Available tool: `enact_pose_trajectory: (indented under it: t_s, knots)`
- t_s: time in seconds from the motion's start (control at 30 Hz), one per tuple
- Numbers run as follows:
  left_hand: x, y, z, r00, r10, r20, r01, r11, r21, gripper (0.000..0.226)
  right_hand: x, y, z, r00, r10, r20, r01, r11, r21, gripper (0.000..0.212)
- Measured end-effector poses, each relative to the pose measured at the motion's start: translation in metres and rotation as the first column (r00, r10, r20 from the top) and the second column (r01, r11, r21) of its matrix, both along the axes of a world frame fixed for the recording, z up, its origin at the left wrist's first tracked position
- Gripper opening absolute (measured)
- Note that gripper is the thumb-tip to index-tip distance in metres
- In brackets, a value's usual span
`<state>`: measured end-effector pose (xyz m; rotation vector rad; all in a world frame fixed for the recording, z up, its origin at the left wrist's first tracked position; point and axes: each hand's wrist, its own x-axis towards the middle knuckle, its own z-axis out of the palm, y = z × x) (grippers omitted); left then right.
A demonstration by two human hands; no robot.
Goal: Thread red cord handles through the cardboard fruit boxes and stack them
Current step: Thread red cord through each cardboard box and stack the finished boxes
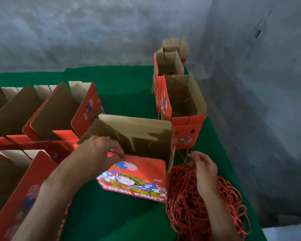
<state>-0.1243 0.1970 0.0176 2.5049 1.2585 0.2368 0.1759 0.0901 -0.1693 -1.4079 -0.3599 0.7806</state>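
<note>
Left hand [101, 153] grips the open fruit box [137, 153] by its near wall. Right hand [204, 168], fingers loosely apart, picks at the red cord pile [207, 206]. Threading step, I judge; next needs one cord singled out and fed through a box hole.

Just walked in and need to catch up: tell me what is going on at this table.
A person is fitting cord handles to printed fruit boxes on a green table. The left hand grips the edge of an open red box tilted in front of them. The right hand reaches into a heap of red cords beside it. More boxes wait in rows on the left; a few stand stacked at the back right.
</note>
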Motion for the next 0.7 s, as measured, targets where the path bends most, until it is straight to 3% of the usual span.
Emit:
enact_pose_trajectory:
  t_s: [0.13, 0.23, 0.33, 0.4, 0.5, 0.7]
  knots:
    - [0.017, -0.012, -0.001, 0.999, -0.035, 0.000, 0.035, 0.999, -0.034, 0.006, -0.018, -0.013, 0.007, 0.991, 0.133, -0.007, -0.134, 0.991, -0.016, 0.014]
    - [0.025, -0.016, -0.006, 0.999, -0.047, 0.001, 0.047, 0.996, -0.079, 0.010, -0.050, -0.019, 0.014, 0.954, 0.289, 0.077, -0.287, 0.957, -0.032, 0.013]
    - [0.032, -0.022, -0.008, 0.999, -0.037, 0.014, 0.039, 0.989, -0.142, 0.016, -0.082, -0.017, 0.014, 0.874, 0.451, 0.181, -0.452, 0.891, -0.041, 0.012]
    - [0.035, -0.025, -0.012, 1.000, -0.025, 0.013, 0.027, 0.989, -0.145, 0.017, -0.097, -0.016, 0.013, 0.802, 0.538, 0.259, -0.521, 0.843, -0.134, 0.011]
    - [0.037, -0.029, -0.014, 1.000, -0.006, 0.008, 0.007, 0.990, -0.144, 0.019, -0.104, -0.014, 0.018, 0.782, 0.546, 0.300, -0.505, 0.837, -0.208, 0.010]
    - [0.037, -0.033, -0.017, 1.000, 0.015, 0.006, -0.014, 0.988, -0.151, 0.019, -0.101, -0.015, 0.025, 0.820, 0.525, 0.228, -0.507, 0.851, -0.137, 0.019]
